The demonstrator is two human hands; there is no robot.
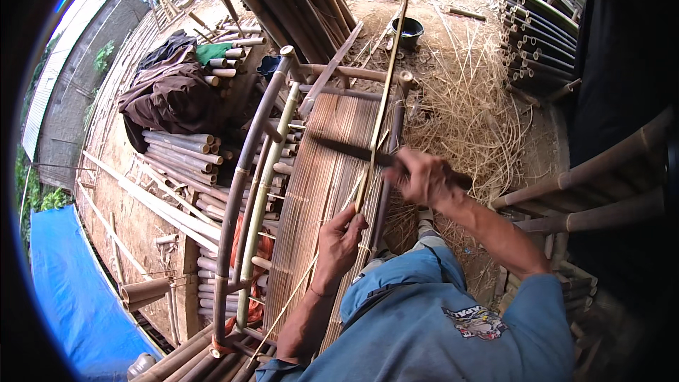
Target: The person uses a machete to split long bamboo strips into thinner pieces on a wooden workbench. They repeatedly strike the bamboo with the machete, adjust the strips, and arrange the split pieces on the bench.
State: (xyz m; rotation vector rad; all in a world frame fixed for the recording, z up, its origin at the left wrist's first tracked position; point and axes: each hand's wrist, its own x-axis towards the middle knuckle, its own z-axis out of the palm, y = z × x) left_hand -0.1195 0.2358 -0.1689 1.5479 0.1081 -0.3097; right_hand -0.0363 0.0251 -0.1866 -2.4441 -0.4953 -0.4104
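My right hand (419,175) is wrapped round the handle of a long knife (341,146) with a dark blade, which points left. The blade crosses a long, narrow bamboo strip (386,85); whether its edge bites into the strip I cannot tell. Just below the knife, my left hand (339,237) pinches this strip, which stretches away from me to the top of the view. Under both lies the slatted seat of a bamboo bench (297,177), with round poles framing its left side. Thin loose slivers (297,297) rest on the slats near my left forearm.
Curly bamboo shavings (467,110) cover the ground to the right. Beyond the bench stands a black bucket (408,30). Stacked bamboo poles (184,155) lie left, partly under brown cloth (170,95); more poles (537,39) are piled far right. A blue tarp (78,297) spreads lower left.
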